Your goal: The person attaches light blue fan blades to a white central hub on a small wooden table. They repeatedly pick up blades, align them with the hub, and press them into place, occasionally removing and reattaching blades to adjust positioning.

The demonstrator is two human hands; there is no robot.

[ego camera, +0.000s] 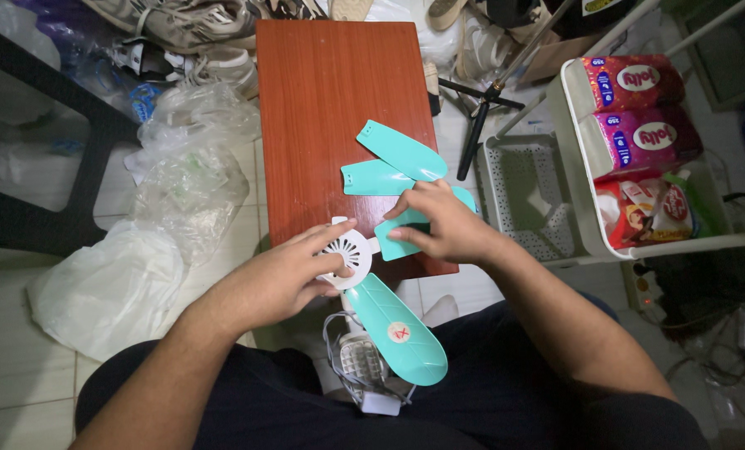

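Note:
A small reddish wooden table (322, 92) stands in front of me. My left hand (285, 279) presses down on a white round fan hub (349, 250) at the table's near edge. One teal fan blade (397, 329) sticks out from the hub toward my lap. My right hand (439, 225) grips another teal blade (401, 229) beside the hub, its end touching or close to the hub's side. Two loose teal blades (397, 150) (372, 177) lie on the table just beyond my right hand.
Clear plastic bags (185, 167) lie on the floor to the left. A white rack (580, 175) holding colourful packets stands at the right, with a white basket (522, 192) beside the table. Shoes (189, 29) and a tripod leg (480, 117) lie behind. A white cable (364, 375) rests on my lap.

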